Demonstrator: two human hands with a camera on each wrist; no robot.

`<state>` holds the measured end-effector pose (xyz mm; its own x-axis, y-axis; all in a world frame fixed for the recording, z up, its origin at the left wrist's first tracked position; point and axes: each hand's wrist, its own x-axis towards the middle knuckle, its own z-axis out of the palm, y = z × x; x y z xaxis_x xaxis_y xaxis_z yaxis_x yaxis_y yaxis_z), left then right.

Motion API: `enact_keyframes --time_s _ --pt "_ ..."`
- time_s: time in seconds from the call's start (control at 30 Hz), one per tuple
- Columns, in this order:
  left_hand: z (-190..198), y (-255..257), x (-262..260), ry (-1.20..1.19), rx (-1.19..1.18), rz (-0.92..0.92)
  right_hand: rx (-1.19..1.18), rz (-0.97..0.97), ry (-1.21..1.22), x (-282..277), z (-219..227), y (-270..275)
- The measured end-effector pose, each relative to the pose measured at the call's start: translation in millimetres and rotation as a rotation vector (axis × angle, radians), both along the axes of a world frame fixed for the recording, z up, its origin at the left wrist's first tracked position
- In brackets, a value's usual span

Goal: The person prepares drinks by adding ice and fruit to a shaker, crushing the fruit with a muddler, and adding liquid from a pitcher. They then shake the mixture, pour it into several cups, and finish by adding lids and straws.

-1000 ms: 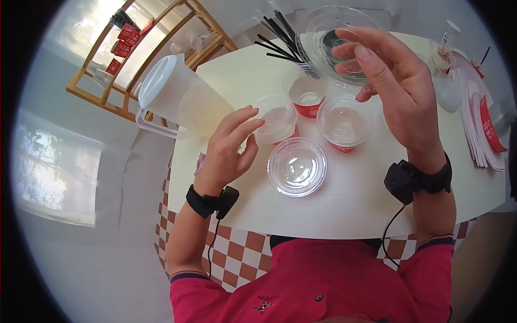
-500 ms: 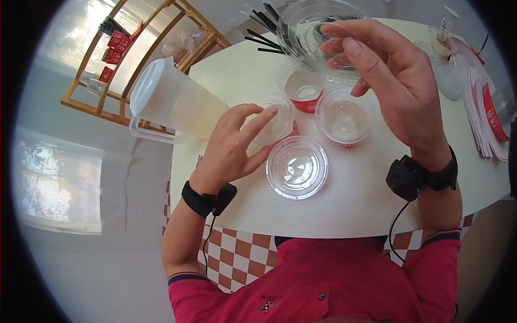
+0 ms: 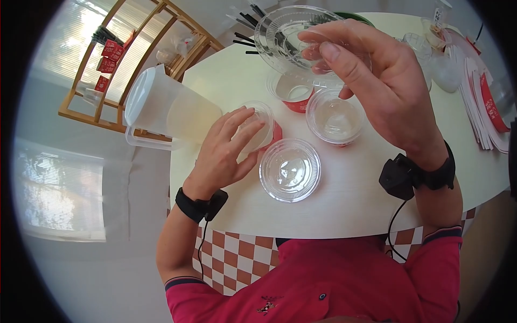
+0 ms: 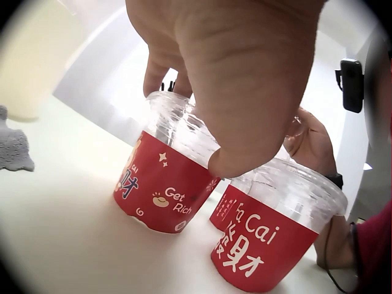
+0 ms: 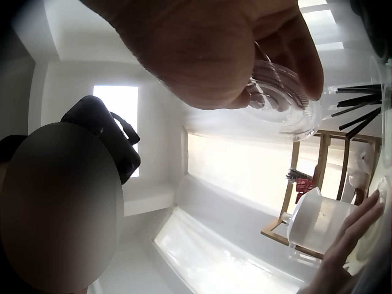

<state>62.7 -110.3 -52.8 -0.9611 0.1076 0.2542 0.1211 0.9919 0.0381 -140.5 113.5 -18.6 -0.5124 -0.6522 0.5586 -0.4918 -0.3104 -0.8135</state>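
Note:
My left hand grips a red-banded clear plastic cup from above, thumb at the near rim and fingers across its top. "Get Rich" is printed on the band. Up over the table, my right hand pinches a clear round plastic lid between thumb and fingers, tilted. Closest to my body stands a cup with a clear lid; its red side reads "Fa Cai" in the left wrist view. A third cup stands to the right, and another red-banded cup behind, partly under the raised lid.
A translucent lidded jug with pale liquid stands left of the cups. Black straws lie at the back. Flat paper sleeves and clear containers sit at the right edge. A wooden shelf stands beyond the table.
My left hand has come down onto the left cup, which has shifted a little left, away from the others. The right hand has carried its lid leftward over the back cup.

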Motion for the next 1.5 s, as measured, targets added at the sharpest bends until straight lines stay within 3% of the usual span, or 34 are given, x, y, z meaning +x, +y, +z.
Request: enact_keyframes --time_s 0.4,0.77,0.87,0.97,1.13,1.27,1.33,1.43,1.5 --pt "-12.8 -3.7 -1.7 0.009 -0.103 0.045 0.046 0.012 0.079 0.5 1.5 -8.2" --pt "8.1 4.5 -4.9 -0.072 -0.028 0.017 0.073 0.028 0.121 -7.5 -12.1 2.6" --pt "32.7 4.3 -1.3 0.085 0.167 0.017 0.137 0.054 0.066 -0.2 3.1 -1.2" --pt "46.7 10.4 -11.4 0.137 0.556 0.167 0.127 0.046 0.147 0.1 -2.6 -6.3" --pt "66.9 37.6 -44.0 0.039 1.082 -0.031 0.071 -0.057 0.255 0.1 -17.9 -15.4" --pt "64.3 49.3 -61.6 -0.004 1.113 -0.026 0.055 -0.136 0.366 -4.5 -26.9 -18.2" --pt "62.5 46.7 -68.1 0.042 1.158 -0.017 0.052 -0.114 0.303 -7.4 -28.1 -19.1" --pt "55.6 39.5 -74.3 0.084 0.959 -0.115 0.078 -0.106 0.255 -14.2 -30.3 -20.5" --pt "56.1 41.0 -80.9 0.106 0.844 -0.032 0.101 -0.113 0.242 -18.8 -31.7 -21.5"
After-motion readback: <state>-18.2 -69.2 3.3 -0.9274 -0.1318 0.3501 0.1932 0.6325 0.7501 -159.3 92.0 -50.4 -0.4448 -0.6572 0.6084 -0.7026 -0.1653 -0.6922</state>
